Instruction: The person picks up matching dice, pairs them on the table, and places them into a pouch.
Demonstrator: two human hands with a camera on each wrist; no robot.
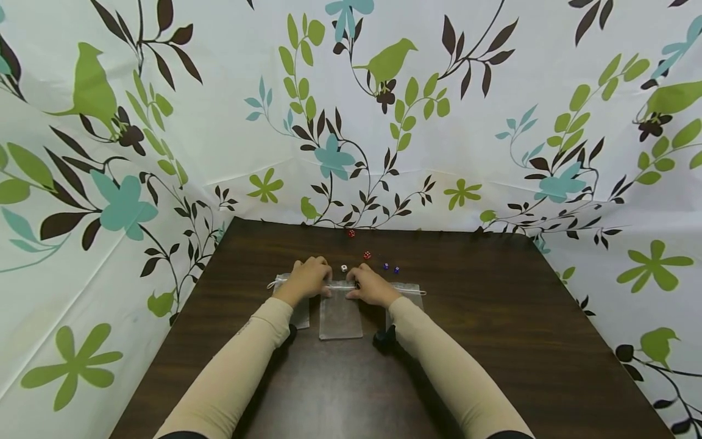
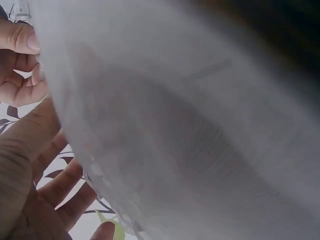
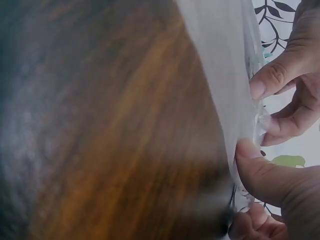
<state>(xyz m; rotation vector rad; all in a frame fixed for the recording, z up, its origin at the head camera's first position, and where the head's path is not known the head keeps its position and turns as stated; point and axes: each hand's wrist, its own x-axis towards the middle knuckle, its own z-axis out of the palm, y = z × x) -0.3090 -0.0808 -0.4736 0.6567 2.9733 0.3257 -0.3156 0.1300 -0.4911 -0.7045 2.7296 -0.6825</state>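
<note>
A sheer white drawstring bag (image 1: 341,318) lies between my two hands, its gathered top edge toward the far side. My left hand (image 1: 308,279) pinches the left side of its mouth, while my right hand (image 1: 374,286) pinches the right side. In the right wrist view, the right thumb (image 3: 260,170) presses the front of the sheer fabric (image 3: 220,75), with fingers behind it. The left wrist view is mostly filled by blurred fabric (image 2: 165,130). Just beyond the hands sit a white die (image 1: 343,268) and a red die (image 1: 367,255).
Similar sheer bags lie under the left forearm (image 1: 300,316) and by the right wrist (image 1: 411,286). Two blue dice (image 1: 392,267) are right of the red one; another red die (image 1: 351,233) is near the far edge of the dark wooden table (image 1: 493,341). Patterned cloth (image 1: 219,122) hangs around it.
</note>
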